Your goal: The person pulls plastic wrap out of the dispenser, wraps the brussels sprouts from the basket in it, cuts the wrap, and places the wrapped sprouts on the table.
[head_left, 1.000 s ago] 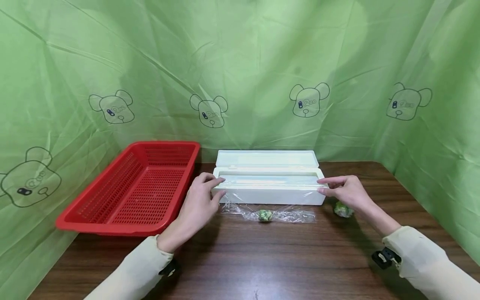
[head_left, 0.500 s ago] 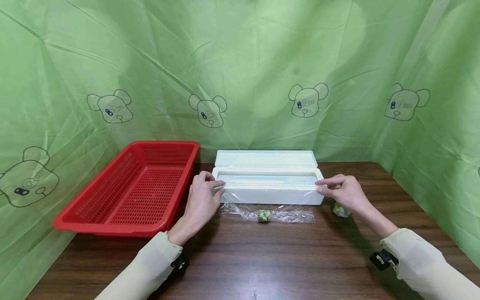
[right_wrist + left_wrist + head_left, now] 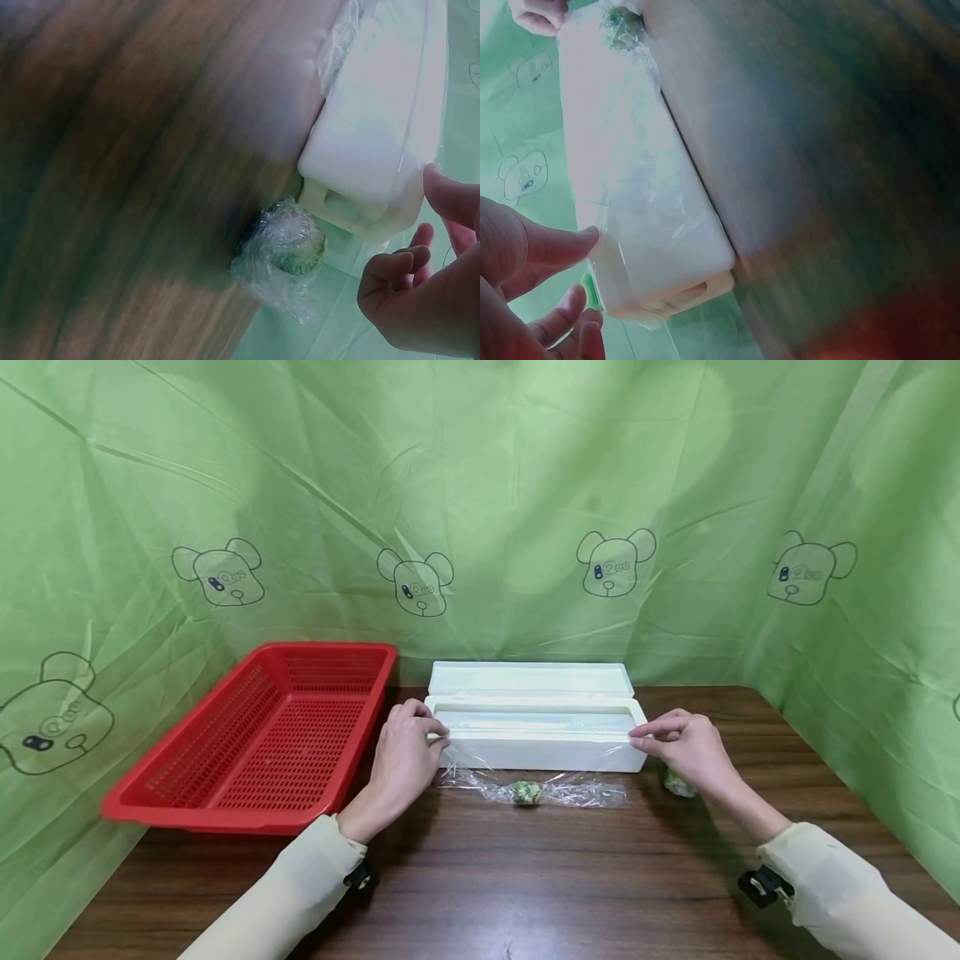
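Note:
A long white cling film box (image 3: 536, 753) stands with its lid (image 3: 532, 679) open at the back. Clear cling film (image 3: 588, 792) runs from it down over the front onto the table. On that film lies a green piece (image 3: 527, 792) that looks like broccoli. My left hand (image 3: 405, 752) pinches the film at the box's left front edge, thumb (image 3: 577, 246) at the rim. At the right front edge my right hand (image 3: 690, 747) pinches it too, the other fingers (image 3: 397, 270) curled. A wrapped green lump (image 3: 289, 251) sits beside the box's right end, partly behind the right hand in the head view.
A red perforated basket (image 3: 217, 817) stands to the left of the box, near the left hand. Green cloth (image 3: 480, 485) with bear heads hangs behind and at both sides. The brown wooden table (image 3: 540, 877) extends in front of the box.
Thumb and forefinger have drawn closer together on both hands at the box edges. The left forearm has moved slightly right. Box, film and green piece stay in place.

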The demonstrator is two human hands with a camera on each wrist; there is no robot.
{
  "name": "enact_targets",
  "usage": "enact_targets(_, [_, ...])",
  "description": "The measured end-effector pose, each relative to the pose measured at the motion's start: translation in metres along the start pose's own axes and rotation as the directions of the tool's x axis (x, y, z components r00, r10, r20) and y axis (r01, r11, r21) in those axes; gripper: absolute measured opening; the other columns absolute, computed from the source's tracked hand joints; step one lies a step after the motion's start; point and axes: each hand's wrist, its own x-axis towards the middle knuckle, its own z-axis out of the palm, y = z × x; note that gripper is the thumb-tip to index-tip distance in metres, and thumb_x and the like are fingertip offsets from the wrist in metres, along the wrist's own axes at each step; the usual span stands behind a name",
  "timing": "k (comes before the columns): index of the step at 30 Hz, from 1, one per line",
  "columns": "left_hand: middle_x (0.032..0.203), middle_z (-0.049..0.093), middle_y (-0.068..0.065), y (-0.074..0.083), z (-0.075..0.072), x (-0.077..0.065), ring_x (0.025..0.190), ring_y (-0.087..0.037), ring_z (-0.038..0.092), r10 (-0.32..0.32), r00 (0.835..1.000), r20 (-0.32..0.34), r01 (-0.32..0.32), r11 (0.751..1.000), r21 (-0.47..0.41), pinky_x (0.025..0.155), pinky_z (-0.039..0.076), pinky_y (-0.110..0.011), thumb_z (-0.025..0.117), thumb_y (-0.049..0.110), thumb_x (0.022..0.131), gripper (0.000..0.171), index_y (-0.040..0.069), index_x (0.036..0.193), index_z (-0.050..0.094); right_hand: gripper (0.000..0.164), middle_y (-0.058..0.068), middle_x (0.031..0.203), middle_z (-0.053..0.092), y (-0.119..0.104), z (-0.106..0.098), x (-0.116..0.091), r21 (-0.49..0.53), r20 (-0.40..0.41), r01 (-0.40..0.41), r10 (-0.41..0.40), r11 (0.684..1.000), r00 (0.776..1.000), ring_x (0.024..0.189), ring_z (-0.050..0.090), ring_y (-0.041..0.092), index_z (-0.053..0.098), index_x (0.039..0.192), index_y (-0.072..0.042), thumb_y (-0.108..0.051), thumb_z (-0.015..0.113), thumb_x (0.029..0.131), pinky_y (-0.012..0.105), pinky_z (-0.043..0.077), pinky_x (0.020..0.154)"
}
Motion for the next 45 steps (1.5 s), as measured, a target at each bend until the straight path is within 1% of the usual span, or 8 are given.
enact_targets(7, [0.096, 0.062, -0.007, -0.001, -0.001, 0.000, 0.095, -0.032, 0.057, 0.020, 1.000, -0.021, -0.020, 1.000, -0.002, 0.085, 0.049, -0.048, 0.090, 0.002, 0.076, 0.011, 0.010, 0.077, 0.082, 0.010, 0.006, 0.098, 0.072, 0.002, 0.004, -0.003, -0.024, -0.033, 0.060, -0.061, 0.998, 0.998, 0.093, 0.064, 0.026, 0.084, 0.098, -0.009, -0.015, 0.086, 0.090, 0.030, 0.048, 0.076])
enact_targets(17, [0.096, 0.066, -0.006, 0.003, -0.010, -0.005, 0.095, -0.031, 0.057, 0.022, 0.999, 0.030, -0.021, 0.999, -0.037, 0.085, 0.049, -0.044, 0.086, 0.004, 0.081, 0.008, 0.010, 0.080, 0.080, 0.006, 0.005, 0.096, 0.069, 0.001, 0.006, -0.009, -0.009, -0.033, 0.102, -0.102, 0.995, 0.994, 0.081, 0.055, 0.018, 0.079, 0.097, -0.009, -0.014, 0.078, 0.097, 0.025, 0.043, 0.067])
enact_targets(21, [0.096, 0.068, -0.006, 0.005, -0.014, -0.008, 0.095, -0.029, 0.057, 0.011, 0.999, 0.049, -0.008, 0.999, -0.050, 0.084, 0.050, -0.042, 0.085, 0.004, 0.081, 0.008, 0.010, 0.081, 0.079, 0.004, 0.002, 0.081, 0.064, -0.001, 0.007, -0.015, -0.005, -0.041, 0.135, -0.135, 0.991, 0.990, 0.069, 0.052, 0.013, 0.076, 0.099, -0.010, -0.014, 0.076, 0.099, 0.026, 0.042, 0.060])
enact_targets(25, [0.094, 0.070, -0.004, 0.006, -0.017, -0.012, 0.094, -0.028, 0.058, 0.000, 0.999, 0.053, 0.003, 0.998, -0.059, 0.081, 0.051, -0.042, 0.085, 0.002, 0.082, 0.010, 0.010, 0.080, 0.079, 0.004, -0.002, 0.066, 0.053, -0.003, 0.006, -0.020, 0.001, 0.000, 0.127, -0.127, 0.992, 0.992, 0.055, 0.046, 0.009, 0.073, 0.101, -0.013, -0.017, 0.074, 0.101, 0.029, 0.039, 0.052])
enact_targets(28, [0.091, 0.070, -0.002, 0.005, -0.018, -0.015, 0.092, -0.028, 0.058, -0.002, 0.998, 0.056, 0.006, 0.998, -0.065, 0.079, 0.051, -0.041, 0.085, 0.001, 0.081, 0.012, 0.010, 0.079, 0.078, 0.005, 0.001, 0.072, 0.060, -0.004, 0.004, -0.023, 0.014, 0.035, 0.105, -0.105, 0.994, 0.994, 0.057, 0.048, 0.010, 0.073, 0.103, -0.012, -0.018, 0.072, 0.102, 0.029, 0.040, 0.054])
enact_targets(34, [0.086, 0.069, 0.000, 0.004, -0.021, -0.019, 0.086, -0.026, 0.057, 0.014, 0.997, 0.074, -0.008, 0.996, -0.086, 0.076, 0.048, -0.039, 0.083, -0.003, 0.078, 0.015, 0.010, 0.077, 0.075, 0.009, 0.012, 0.096, 0.072, -0.006, 0.004, -0.027, 0.156, 0.138, 0.026, -0.048, 0.987, 0.989, 0.057, 0.055, 0.014, 0.071, 0.107, -0.005, -0.014, 0.070, 0.103, 0.030, 0.047, 0.051])
enact_targets(39, [0.078, 0.066, 0.004, 0.004, -0.022, -0.023, 0.079, -0.020, 0.055, 0.019, 0.994, 0.110, -0.007, 0.994, -0.114, 0.072, 0.046, -0.037, 0.080, -0.003, 0.077, 0.018, 0.013, 0.075, 0.073, 0.011, 0.022, 0.100, 0.074, -0.003, 0.008, -0.030, 0.324, 0.227, -0.029, -0.048, 0.946, 0.973, 0.045, 0.048, 0.014, 0.064, 0.107, 0.003, -0.007, 0.067, 0.103, 0.031, 0.045, 0.042])
enact_targets(45, [0.069, 0.059, 0.007, 0.008, -0.024, -0.026, 0.074, -0.020, 0.053, 0.016, 0.988, 0.151, 0.001, 0.993, -0.115, 0.070, 0.046, -0.038, 0.079, -0.002, 0.077, 0.019, 0.015, 0.074, 0.071, 0.010, 0.023, 0.099, 0.075, -0.002, 0.011, -0.030, 0.362, 0.252, -0.046, -0.050, 0.931, 0.967, 0.046, 0.047, 0.012, 0.061, 0.107, 0.006, -0.003, 0.063, 0.104, 0.029, 0.043, 0.042])
